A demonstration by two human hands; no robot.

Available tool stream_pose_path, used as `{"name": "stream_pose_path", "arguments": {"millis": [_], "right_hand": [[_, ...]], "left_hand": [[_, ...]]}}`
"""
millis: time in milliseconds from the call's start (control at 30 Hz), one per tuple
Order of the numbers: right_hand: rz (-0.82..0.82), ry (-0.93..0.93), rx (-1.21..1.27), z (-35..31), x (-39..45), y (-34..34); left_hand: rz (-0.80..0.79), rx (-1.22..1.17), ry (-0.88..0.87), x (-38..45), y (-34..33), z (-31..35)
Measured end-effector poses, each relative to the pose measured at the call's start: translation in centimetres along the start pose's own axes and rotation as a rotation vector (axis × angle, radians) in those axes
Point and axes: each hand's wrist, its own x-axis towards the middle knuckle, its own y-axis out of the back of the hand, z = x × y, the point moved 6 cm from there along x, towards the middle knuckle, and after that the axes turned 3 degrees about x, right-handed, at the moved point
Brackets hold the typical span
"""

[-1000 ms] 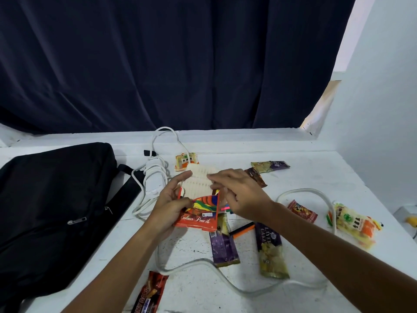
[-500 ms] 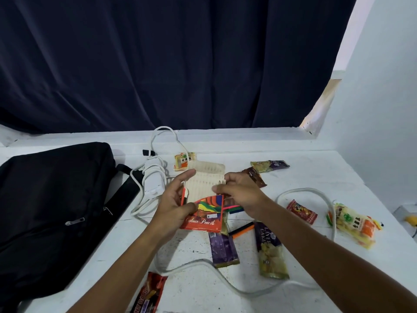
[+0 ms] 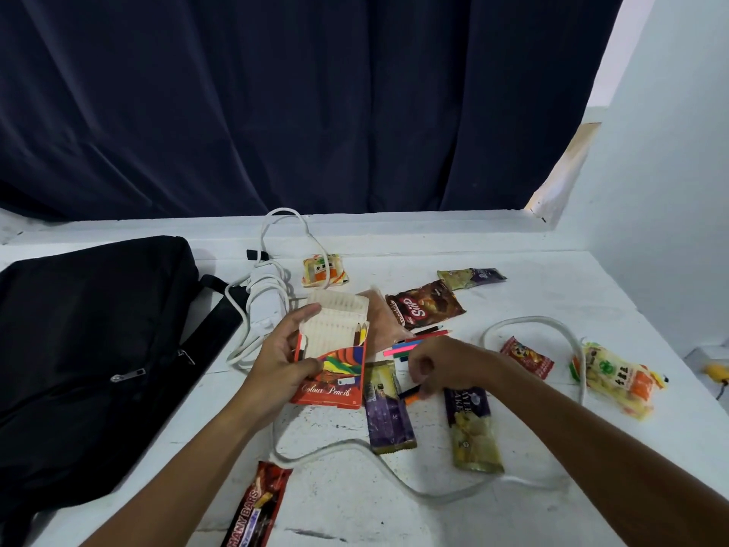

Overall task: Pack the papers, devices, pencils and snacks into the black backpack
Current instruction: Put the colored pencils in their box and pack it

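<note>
My left hand [image 3: 283,354] grips an orange colour pencil box [image 3: 333,369], held upright with its flap open; two pencils stand in its right side. My right hand [image 3: 442,367] is lower and to the right, fingers curled around an orange and black pencil [image 3: 410,395] on the table. Several loose pencils [image 3: 418,341] lie just behind it. The black backpack [image 3: 90,349] lies flat at the left, zipped. Snack packs are scattered around: a brown chip bag [image 3: 424,305], two purple bars [image 3: 386,408] [image 3: 473,424], a chocolate bar [image 3: 256,507].
A white power strip with coiled cable [image 3: 264,302] lies beside the backpack; its white cord [image 3: 394,475] loops across the table front and right. More snacks lie at the back [image 3: 325,270] and right [image 3: 615,380]. A dark curtain hangs behind; a white wall stands at the right.
My right hand has left the top of the pencil box and dropped right to the orange and black pencil on the table. The left hand keeps holding the box.
</note>
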Motion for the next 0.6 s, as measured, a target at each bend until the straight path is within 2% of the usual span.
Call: {"name": "stream_pose_path", "arguments": {"millis": [133, 200, 267, 367, 467, 600], "right_hand": [[-0.067, -0.002, -0.009, 0.0, 0.5, -0.3], [-0.042, 0.04, 0.003, -0.4, 0.4, 0.1], [0.085, 0.108, 0.105, -0.8, 0.3, 1.3], [0.398, 0.213, 0.293, -1.5, -0.3, 3.7], [0.696, 0.401, 0.021, -4.2, -1.0, 4.5], [0.823, 0.666, -0.35, -8.0, -1.3, 3.6]], "left_hand": [[-0.003, 0.017, 0.039, -0.4, 0.0, -0.6], [-0.014, 0.024, 0.044, -0.5, 0.0, -0.8], [-0.025, 0.024, 0.057, -0.7, 0.0, -0.9], [-0.026, 0.044, 0.066, -0.9, 0.0, -0.9], [-0.054, 0.059, 0.053, -0.9, -0.5, -0.8], [-0.104, 0.088, 0.011, -1.0, -1.9, -0.3]]}}
